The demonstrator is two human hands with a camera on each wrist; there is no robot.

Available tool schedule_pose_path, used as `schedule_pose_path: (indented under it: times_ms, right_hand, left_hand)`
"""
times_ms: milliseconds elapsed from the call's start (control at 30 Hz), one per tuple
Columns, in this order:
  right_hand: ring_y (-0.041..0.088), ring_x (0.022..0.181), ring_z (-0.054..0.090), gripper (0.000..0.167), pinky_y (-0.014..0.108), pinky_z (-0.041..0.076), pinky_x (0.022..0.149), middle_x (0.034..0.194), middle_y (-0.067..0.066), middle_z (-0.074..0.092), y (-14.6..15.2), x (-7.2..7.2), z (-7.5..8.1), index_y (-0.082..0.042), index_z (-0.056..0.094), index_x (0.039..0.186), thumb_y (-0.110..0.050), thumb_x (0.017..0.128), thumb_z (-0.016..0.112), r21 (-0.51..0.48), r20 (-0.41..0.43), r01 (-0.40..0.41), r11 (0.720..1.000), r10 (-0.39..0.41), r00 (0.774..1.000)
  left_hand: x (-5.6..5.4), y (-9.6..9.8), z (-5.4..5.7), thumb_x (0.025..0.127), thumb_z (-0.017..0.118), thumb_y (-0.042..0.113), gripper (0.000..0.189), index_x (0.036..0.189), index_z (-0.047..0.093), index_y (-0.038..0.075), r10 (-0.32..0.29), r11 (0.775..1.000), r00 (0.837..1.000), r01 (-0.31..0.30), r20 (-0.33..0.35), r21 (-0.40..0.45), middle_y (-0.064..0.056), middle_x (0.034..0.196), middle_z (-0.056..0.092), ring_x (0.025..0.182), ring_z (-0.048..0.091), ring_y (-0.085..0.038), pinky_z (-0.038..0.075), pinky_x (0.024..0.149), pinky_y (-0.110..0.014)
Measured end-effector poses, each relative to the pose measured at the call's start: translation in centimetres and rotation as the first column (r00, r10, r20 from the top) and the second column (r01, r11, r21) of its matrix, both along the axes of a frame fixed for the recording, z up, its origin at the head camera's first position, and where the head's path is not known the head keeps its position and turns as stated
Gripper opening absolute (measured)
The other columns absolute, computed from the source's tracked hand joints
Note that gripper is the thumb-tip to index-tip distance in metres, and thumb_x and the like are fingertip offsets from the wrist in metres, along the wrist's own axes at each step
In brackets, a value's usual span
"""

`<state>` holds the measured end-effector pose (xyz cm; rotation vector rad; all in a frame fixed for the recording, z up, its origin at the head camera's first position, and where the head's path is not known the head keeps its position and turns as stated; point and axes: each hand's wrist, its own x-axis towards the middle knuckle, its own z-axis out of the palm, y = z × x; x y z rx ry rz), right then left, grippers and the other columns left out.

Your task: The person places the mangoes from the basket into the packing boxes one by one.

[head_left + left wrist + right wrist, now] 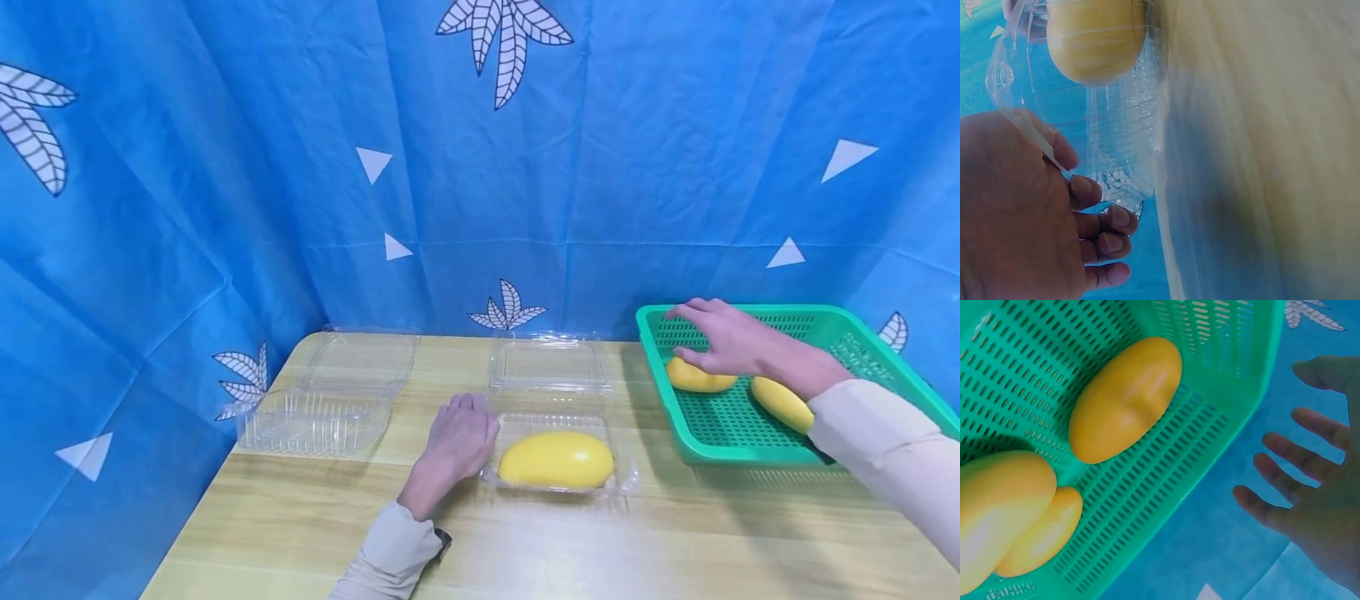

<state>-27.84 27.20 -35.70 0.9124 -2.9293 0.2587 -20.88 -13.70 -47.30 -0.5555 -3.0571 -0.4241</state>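
Observation:
Near the middle of the table a clear plastic clamshell box (625, 477) lies with its lid (551, 364) folded back. One yellow mango (557, 460) lies in its base. My left hand (461, 437) is at the left side of this box; in the left wrist view its thumb and forefinger pinch the box's rim. Over the left part of a green basket (678, 425) hovers my right hand (723, 337), fingers spread and holding nothing. Below it is a mango (1125, 400). Two more mangoes, a larger one (997, 512) and a partly covered one (1047, 537), overlap farther along the basket.
A second clear clamshell box (315, 425) stands open on the left of the table (300, 521), holding nothing visible. Behind the table's back edge hangs a blue curtain (480, 183) with white leaf and triangle prints. The right forearm covers part of the basket in the head view.

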Motion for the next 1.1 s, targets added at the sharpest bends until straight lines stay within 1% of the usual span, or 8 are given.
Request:
schedule_pose_path:
  times_ms: [167,367,533,600,700,800,1000,1100]
  right_hand:
    - [0.053,0.117,0.055,0.053,0.067,0.047,0.090,0.132,0.030,0.057,0.5,-1.2,-0.5,0.000,0.058,0.136,-0.021,0.090,0.076,0.050,0.096,0.027,0.998,-0.032,0.995]
    - [0.055,0.121,0.053,0.061,0.068,0.048,0.089,0.139,0.033,0.052,0.8,-2.2,-1.2,-0.002,0.055,0.139,-0.025,0.088,0.080,0.079,0.251,0.061,0.995,-0.079,0.965]
    - [0.055,0.122,0.052,0.065,0.067,0.047,0.092,0.136,0.030,0.056,1.3,-2.8,-2.0,0.001,0.055,0.138,-0.027,0.086,0.082,0.074,0.309,0.054,0.996,-0.074,0.948]
    - [0.056,0.123,0.051,0.067,0.068,0.046,0.092,0.135,0.031,0.056,1.4,-3.0,-2.3,0.002,0.054,0.138,-0.029,0.085,0.083,0.073,0.338,0.053,0.996,-0.074,0.938]
    - [0.058,0.124,0.049,0.072,0.069,0.045,0.093,0.135,0.033,0.055,1.5,-3.0,-2.5,0.003,0.054,0.138,-0.030,0.082,0.085,0.084,0.382,0.049,0.995,-0.077,0.921]
    - [0.058,0.123,0.049,0.078,0.069,0.045,0.092,0.135,0.035,0.054,1.6,-2.9,-2.9,0.002,0.052,0.139,-0.029,0.078,0.088,0.117,0.413,0.041,0.992,-0.086,0.907]
    - [0.057,0.120,0.050,0.092,0.068,0.047,0.090,0.135,0.038,0.050,1.3,-2.7,-3.8,0.001,0.044,0.146,-0.020,0.071,0.093,0.233,0.449,0.017,0.972,-0.123,0.885]
    - [0.053,0.115,0.052,0.091,0.065,0.048,0.086,0.132,0.035,0.052,1.2,-2.8,-3.8,-0.001,0.044,0.145,-0.017,0.070,0.092,0.252,0.461,0.014,0.968,-0.133,0.878]
  left_hand:
    - [0.0,0.0,-0.2,0.105,0.036,0.022,0.021,0.092,0.044,0.007,0.003,1.000,1.000,-0.003,0.001,0.019,-0.007,0.085,0.043,0.081,0.042,-0.024,0.039,0.075,-0.038]
    - [0.0,-0.2,-0.4,0.105,0.036,0.022,0.020,0.093,0.043,0.008,0.011,1.000,1.000,-0.011,0.003,0.020,-0.006,0.085,0.043,0.081,0.041,-0.023,0.039,0.074,-0.038]
    - [-0.1,-0.2,-0.2,0.106,0.035,0.024,0.021,0.093,0.043,0.009,0.013,1.000,0.999,-0.013,0.031,0.015,-0.006,0.086,0.043,0.082,0.041,-0.023,0.038,0.075,-0.037]
    - [-0.1,-0.2,-0.2,0.106,0.036,0.024,0.021,0.093,0.042,0.009,0.011,1.000,1.000,-0.011,0.028,0.011,-0.006,0.086,0.043,0.082,0.041,-0.023,0.038,0.076,-0.037]
    - [-0.2,-0.1,-0.2,0.105,0.037,0.023,0.020,0.092,0.042,0.009,0.008,1.000,1.000,-0.008,0.002,0.012,-0.006,0.085,0.042,0.081,0.041,-0.023,0.038,0.075,-0.037]
    - [-0.2,-0.1,-0.2,0.105,0.038,0.022,0.019,0.091,0.042,0.009,0.007,1.000,1.000,-0.007,-0.010,0.014,-0.006,0.084,0.042,0.079,0.041,-0.023,0.039,0.073,-0.037]
    - [-0.2,-0.1,-0.4,0.106,0.036,0.024,0.021,0.093,0.042,0.009,0.016,1.000,1.000,-0.017,0.017,0.004,-0.006,0.085,0.043,0.080,0.041,-0.023,0.038,0.074,-0.036]
    - [-0.3,-0.1,-0.4,0.106,0.036,0.024,0.021,0.092,0.042,0.010,0.017,1.000,1.000,-0.017,0.011,0.004,-0.006,0.084,0.043,0.080,0.041,-0.022,0.038,0.074,-0.036]
